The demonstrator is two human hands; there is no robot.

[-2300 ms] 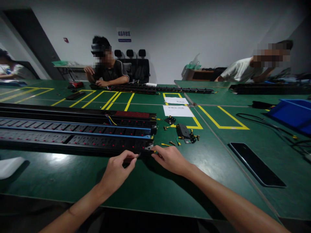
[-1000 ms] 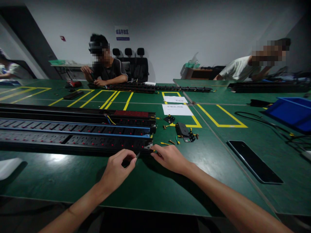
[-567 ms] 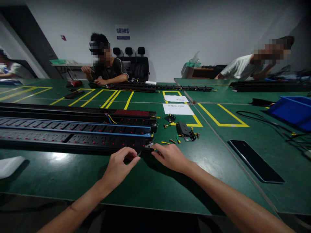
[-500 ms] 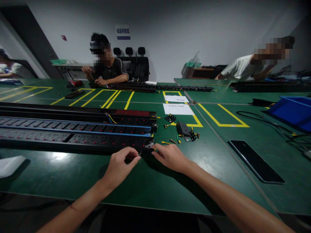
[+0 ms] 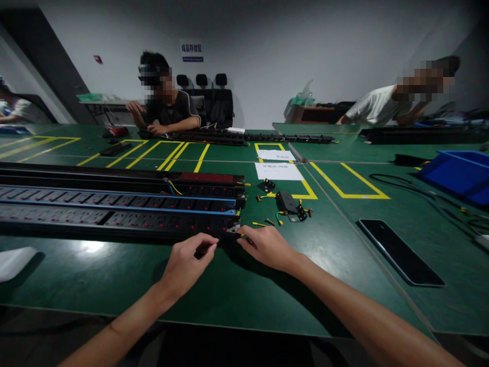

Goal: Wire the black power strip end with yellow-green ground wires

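Observation:
Long black socket strips (image 5: 133, 220) with red dots lie side by side on the green table, reaching in from the left. At the near edge of the closest strip, close to its right end, my left hand (image 5: 189, 260) is pinched at the fingertips; what it holds is too small to make out. My right hand (image 5: 267, 248) has thumb and forefinger closed at the strip's right end, beside a bit of yellow; what lies between them is hidden. Just beyond are a small black module (image 5: 287, 202) with short wires and a black bracket (image 5: 266, 185).
A phone (image 5: 399, 252) lies at the right, with black cables and a blue bin (image 5: 458, 176) behind it. White paper sheets (image 5: 279, 172) lie past the module. A white object (image 5: 17, 263) sits at the left. People sit across the table.
My left hand's fingertips have drawn together and shifted slightly left. My right hand stays at the strip's end. The whole view has moved slightly.

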